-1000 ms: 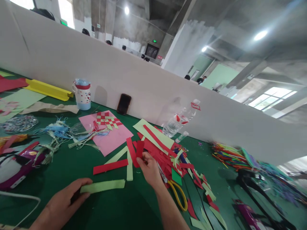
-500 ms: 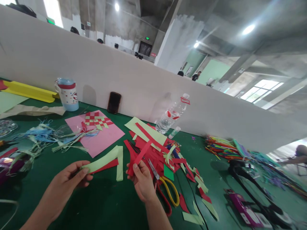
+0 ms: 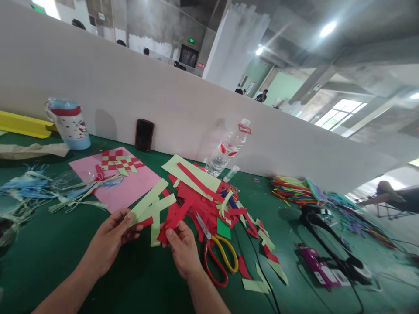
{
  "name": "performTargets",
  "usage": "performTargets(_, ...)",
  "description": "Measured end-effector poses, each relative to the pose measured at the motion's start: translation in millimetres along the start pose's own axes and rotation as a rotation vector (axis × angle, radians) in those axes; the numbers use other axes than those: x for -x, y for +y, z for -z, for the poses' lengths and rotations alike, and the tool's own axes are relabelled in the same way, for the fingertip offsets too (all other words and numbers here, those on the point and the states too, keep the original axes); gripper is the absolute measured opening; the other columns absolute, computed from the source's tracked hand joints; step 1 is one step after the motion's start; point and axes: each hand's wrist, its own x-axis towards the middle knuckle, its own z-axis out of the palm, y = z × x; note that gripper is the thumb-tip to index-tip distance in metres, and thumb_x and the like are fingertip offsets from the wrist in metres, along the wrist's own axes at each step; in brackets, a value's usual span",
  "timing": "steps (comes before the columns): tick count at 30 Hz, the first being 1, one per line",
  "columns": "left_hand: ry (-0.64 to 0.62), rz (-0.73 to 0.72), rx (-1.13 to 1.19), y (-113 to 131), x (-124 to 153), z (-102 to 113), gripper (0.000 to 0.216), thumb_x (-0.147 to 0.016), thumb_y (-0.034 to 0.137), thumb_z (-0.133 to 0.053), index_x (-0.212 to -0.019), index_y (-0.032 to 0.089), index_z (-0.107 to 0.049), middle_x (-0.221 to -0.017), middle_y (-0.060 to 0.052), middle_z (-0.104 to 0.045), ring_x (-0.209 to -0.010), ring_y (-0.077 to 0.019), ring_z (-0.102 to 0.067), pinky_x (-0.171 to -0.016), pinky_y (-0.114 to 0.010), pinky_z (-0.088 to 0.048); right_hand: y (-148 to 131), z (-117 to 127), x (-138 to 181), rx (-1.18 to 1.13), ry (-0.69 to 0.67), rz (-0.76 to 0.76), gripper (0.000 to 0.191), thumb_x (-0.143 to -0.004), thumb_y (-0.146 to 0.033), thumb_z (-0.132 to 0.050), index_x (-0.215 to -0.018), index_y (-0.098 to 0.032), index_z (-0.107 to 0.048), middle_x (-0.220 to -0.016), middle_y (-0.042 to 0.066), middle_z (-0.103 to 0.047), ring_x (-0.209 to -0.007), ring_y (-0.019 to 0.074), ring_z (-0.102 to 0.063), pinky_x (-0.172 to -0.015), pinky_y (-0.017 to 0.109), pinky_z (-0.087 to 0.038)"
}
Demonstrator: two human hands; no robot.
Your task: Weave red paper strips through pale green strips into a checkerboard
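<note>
Both hands have drawn together over the table (image 3: 65, 248) since a second ago: left hand (image 3: 109, 237) pinches three crossed pale-green strips (image 3: 151, 205), right hand (image 3: 183, 253) pinches one red strip (image 3: 172, 221), which now overlaps them, so the weave is starting; nearby are one scissors (image 3: 206, 237), one bottle (image 3: 227, 150), one mug (image 3: 70, 124) and one phone (image 3: 144, 135).

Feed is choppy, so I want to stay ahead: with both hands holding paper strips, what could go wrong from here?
The scissors lie beside the right hand, bare blades pointing into the strip pile; a reach there could meet an edge. The left hand pinches light-green strips by their ends, the right a red strip; the thin paper may tear or slip loose. The tilted water bottle might roll onto the paper.
</note>
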Motion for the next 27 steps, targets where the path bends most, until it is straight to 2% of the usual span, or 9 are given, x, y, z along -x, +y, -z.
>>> performTargets(6,-0.015,0.006,-0.029,-3,0,6,0.043,-0.069,0.051,-0.083,-0.09,0.021,-0.059,-0.075,0.004,-0.065,-0.073,-0.018,-0.071,-0.062,-0.028,-0.059,-3,1,-3,-0.013,0.213,0.112,0.033,-0.079,-0.049,-0.078,-0.097,-0.022,-0.073,-0.101,0.006,-0.072,-0.068,0.0137,-0.054,-0.063,0.027,-0.048)
performTargets(8,-0.03,0.012,-0.047,-4,2,6,0.045,-0.069,0.051,-0.083,-0.092,0.022,-0.059,-0.075,0.003,-0.068,-0.074,-0.0183,-0.071,-0.064,-0.029,-0.059,-2,1,-3,-0.005,0.228,0.123,0.032,-0.08,-0.049,-0.077,-0.099,-0.023,-0.072,-0.102,0.006,-0.071,-0.069,0.0135,-0.054,-0.064,0.027,-0.048)
performTargets(15,-0.092,0.017,-0.09,-9,7,3,0.049,-0.07,0.054,-0.081,-0.098,0.021,-0.058,-0.081,0.001,-0.069,-0.076,-0.0205,-0.073,-0.065,-0.031,-0.059,5,-11,2,0.179,-0.01,-0.003,0.034,-0.085,-0.05,-0.072,-0.1,-0.019,-0.073,-0.083,0.002,-0.068,-0.065,0.013,-0.054,-0.059,0.024,-0.044)
performTargets(19,-0.111,-0.006,-0.113,-9,8,2,0.044,-0.074,0.055,-0.077,-0.097,0.023,-0.058,-0.083,0.002,-0.068,-0.079,-0.0201,-0.072,-0.066,-0.03,-0.058,2,-14,4,0.209,-0.08,-0.009,0.033,-0.084,-0.051,-0.072,-0.098,-0.021,-0.073,-0.081,0.001,-0.068,-0.064,0.0129,-0.055,-0.059,0.024,-0.044)
performTargets(23,-0.18,-0.042,-0.185,-10,9,-1,0.038,-0.076,0.054,-0.074,-0.094,0.022,-0.064,-0.081,0.002,-0.067,-0.077,-0.0182,-0.068,-0.07,-0.029,-0.057,-2,-15,6,0.221,-0.153,-0.047,0.033,-0.084,-0.052,-0.072,-0.097,-0.022,-0.073,-0.088,0.002,-0.071,-0.067,0.0139,-0.058,-0.063,0.025,-0.048)
performTargets(27,-0.23,-0.094,-0.294,-12,8,-1,0.045,-0.078,0.056,-0.071,-0.108,0.023,-0.068,-0.096,-0.002,-0.073,-0.09,-0.0218,-0.068,-0.08,-0.032,-0.057,-5,-16,7,0.236,-0.185,-0.032,0.032,-0.086,-0.052,-0.069,-0.099,-0.023,-0.073,-0.089,0.002,-0.072,-0.07,0.0158,-0.061,-0.066,0.027,-0.05)
